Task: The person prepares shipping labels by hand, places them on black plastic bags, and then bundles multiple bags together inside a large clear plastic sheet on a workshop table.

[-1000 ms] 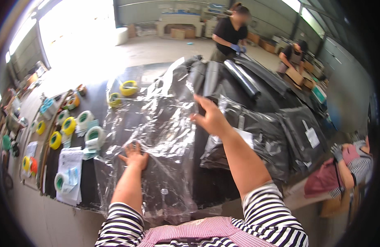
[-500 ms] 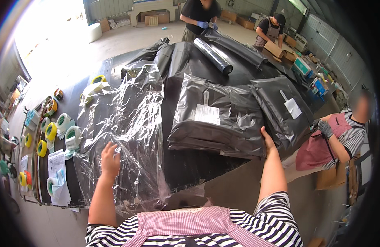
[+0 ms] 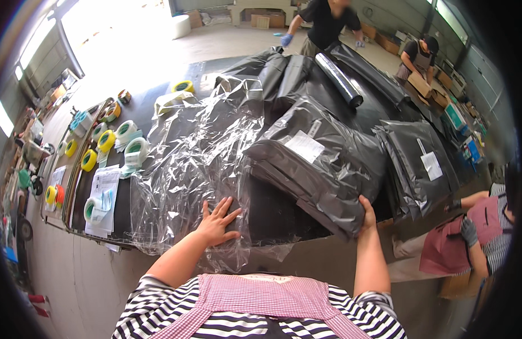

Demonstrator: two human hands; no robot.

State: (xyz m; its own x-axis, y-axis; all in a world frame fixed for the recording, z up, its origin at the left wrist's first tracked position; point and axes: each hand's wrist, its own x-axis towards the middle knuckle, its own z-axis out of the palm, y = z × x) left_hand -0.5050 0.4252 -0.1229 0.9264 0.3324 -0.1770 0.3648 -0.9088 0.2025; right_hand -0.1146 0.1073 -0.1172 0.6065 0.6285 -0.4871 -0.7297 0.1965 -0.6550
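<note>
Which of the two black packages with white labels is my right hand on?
The left package, next to the clear plastic sheet: your right hand holds its near right corner. The other package, farther right, is apart from that hand.

The package [image 3: 345, 164] is black, its label [image 3: 305, 147] white; the film [image 3: 193, 175] is colourless with silvery-white glints. The gingham apron [image 3: 261, 294] is pink and white, the striped sleeves [image 3: 150, 302] black and white. Several tape rolls [image 3: 101, 140] are yellow.
</note>
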